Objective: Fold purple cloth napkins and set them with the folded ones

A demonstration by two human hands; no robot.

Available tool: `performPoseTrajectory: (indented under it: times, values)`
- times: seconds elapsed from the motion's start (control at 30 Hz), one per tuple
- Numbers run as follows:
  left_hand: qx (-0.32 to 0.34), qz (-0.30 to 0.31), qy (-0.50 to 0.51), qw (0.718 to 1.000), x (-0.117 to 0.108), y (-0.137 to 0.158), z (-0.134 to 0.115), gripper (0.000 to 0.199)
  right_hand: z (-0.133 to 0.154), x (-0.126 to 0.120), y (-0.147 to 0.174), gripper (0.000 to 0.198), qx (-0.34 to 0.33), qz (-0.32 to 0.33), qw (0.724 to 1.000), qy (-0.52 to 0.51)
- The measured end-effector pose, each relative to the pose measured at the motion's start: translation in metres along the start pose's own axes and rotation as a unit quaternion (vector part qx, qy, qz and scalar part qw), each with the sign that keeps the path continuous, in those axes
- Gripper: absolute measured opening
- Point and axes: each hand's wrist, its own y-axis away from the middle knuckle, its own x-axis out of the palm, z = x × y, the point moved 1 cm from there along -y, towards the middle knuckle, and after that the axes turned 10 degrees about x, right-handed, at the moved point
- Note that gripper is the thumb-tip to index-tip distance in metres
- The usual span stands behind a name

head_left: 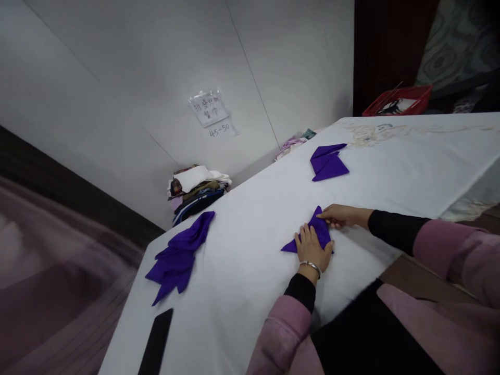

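Note:
A folded purple cloth napkin point(322, 229) lies on the white-covered table in front of me, with pointed corners at its top and left. My left hand point(313, 247), a silver bracelet on its wrist, rests flat on the napkin with the fingers stretched out, hiding its middle. Thumb and fingers of my right hand point(339, 215) pinch the napkin's upper right edge near the top point. Farther up the table is another folded purple napkin point(330, 165). At the left, several purple napkins point(182, 255) lie overlapping in a loose pile.
The tablecloth point(242, 291) drapes over the table edge. A black flat bar point(156, 341) lies at the lower left. Piled folded clothes point(199, 190) stand by the wall, below a handwritten paper sign point(210, 108). A red basket point(417, 99) sits beyond the far end.

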Motion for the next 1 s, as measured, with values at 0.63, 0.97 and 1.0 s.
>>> performPoseTrajectory:
  times: [0.63, 0.97, 1.0]
  values:
    - [-0.017, 0.021, 0.033, 0.999, -0.003, -0.005, 0.002, 0.078, -0.039, -0.004, 0.013, 0.041, -0.533, -0.153, 0.76, 0.339]
    - [0.115, 0.001, 0.024, 0.993, -0.024, 0.022, 0.019, 0.065, -0.046, -0.008, 0.002, 0.045, -0.48, -0.119, 0.778, 0.388]
    - [0.113, 0.006, 0.022, 0.993, -0.025, 0.023, 0.02, 0.063, -0.047, -0.008, 0.001, 0.045, -0.478, -0.119, 0.781, 0.384]
